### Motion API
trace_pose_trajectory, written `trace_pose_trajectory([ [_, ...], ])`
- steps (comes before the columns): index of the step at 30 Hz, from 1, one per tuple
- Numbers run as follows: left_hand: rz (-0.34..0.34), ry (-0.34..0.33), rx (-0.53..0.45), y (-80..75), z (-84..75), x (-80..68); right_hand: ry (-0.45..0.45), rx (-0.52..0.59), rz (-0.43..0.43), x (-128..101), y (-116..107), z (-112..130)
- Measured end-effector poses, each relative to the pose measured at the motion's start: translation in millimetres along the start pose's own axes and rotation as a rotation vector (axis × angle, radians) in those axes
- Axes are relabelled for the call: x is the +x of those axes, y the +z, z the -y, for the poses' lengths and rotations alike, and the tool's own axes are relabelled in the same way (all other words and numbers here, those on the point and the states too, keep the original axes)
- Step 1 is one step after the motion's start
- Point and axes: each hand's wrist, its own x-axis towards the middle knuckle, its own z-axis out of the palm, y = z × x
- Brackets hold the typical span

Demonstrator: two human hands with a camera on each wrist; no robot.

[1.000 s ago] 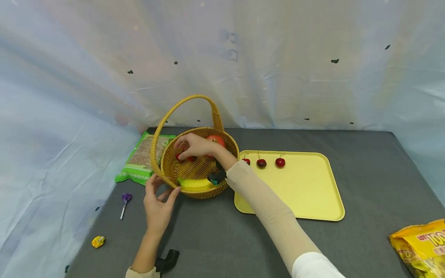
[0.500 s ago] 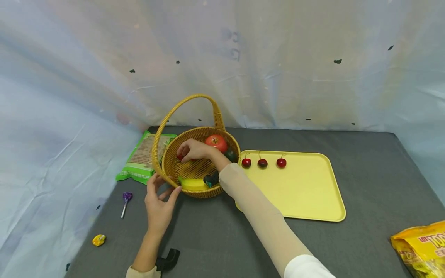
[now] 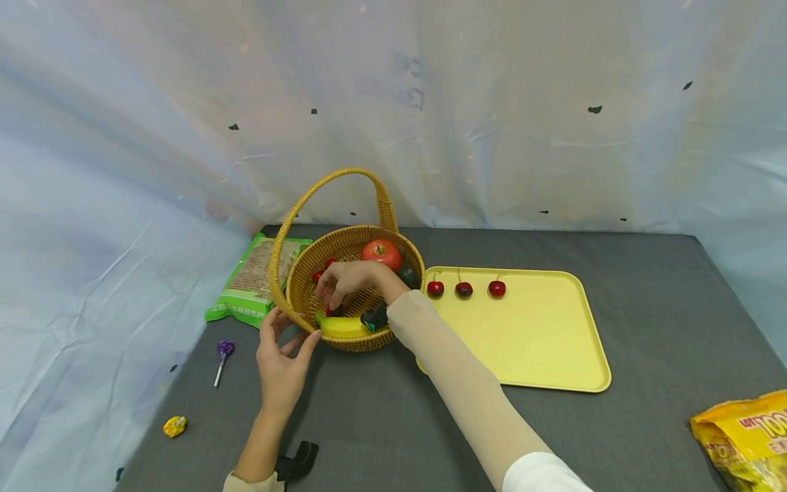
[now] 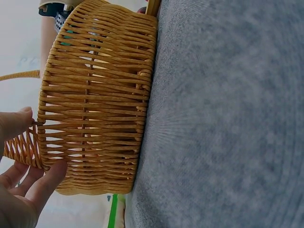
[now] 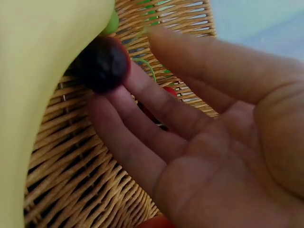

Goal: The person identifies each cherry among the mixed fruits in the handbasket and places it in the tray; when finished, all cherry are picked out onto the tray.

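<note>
My left hand point(image 3: 278, 365) holds the wicker basket point(image 3: 363, 344) at its rim by the handle's base, thumb and fingers on either side in the left wrist view. Inside the basket, my right hand point(image 3: 353, 277) reaches down beside a banana point(image 3: 341, 328). A dark cherry point(image 5: 102, 64) lies against the banana in the right wrist view. My right fingertips are right at this cherry, while the thumb stands apart from it. Other cherries point(image 3: 316, 276) lie farther back in the basket. A red apple point(image 3: 380, 253) and a dark green round fruit point(image 3: 408, 276) sit at its right side.
Right of the basket lies a yellow tray point(image 3: 529, 342) with three cherries point(image 3: 464, 290) in a row. A green food bag point(image 3: 246, 280) is behind left. A purple lollipop point(image 3: 225, 350) and yellow candy point(image 3: 175, 426) lie left; a yellow snack bag point(image 3: 747, 434) lies far right.
My right hand has moved from the cherries at the back of the basket toward the front, close to the banana, uncovering those back cherries. My left hand stays at the rim.
</note>
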Motion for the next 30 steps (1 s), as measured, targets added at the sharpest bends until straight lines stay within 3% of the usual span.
trace_pose_trajectory([
  [5,-0.005,0.014,-0.011,0.8,-1.3,0.9,0.041,0.0,0.06,-0.8,-1.3,0.8],
  [10,-0.014,0.012,-0.002,2.4,-5.0,1.7,0.022,-0.03,0.037,-4.1,-2.8,1.4],
  [17,-0.009,0.019,0.028,3.6,-30.5,2.9,-0.026,-0.018,0.017,-16.0,-5.7,1.6],
  [21,-0.013,0.017,0.036,3.3,-23.0,1.0,-0.044,-0.01,0.028,-28.5,-10.6,2.2],
  [25,-0.014,0.027,0.017,4.7,-19.0,-0.7,-0.123,-0.031,-0.011,-55.4,-22.6,3.1],
  [27,-0.013,0.036,0.016,6.1,-27.5,-0.3,-0.172,-0.034,-0.056,-77.6,-30.3,1.2],
  [30,-0.015,0.053,-0.002,6.9,-27.9,-0.5,-0.224,-0.033,-0.163,-120.2,-40.4,-9.6],
])
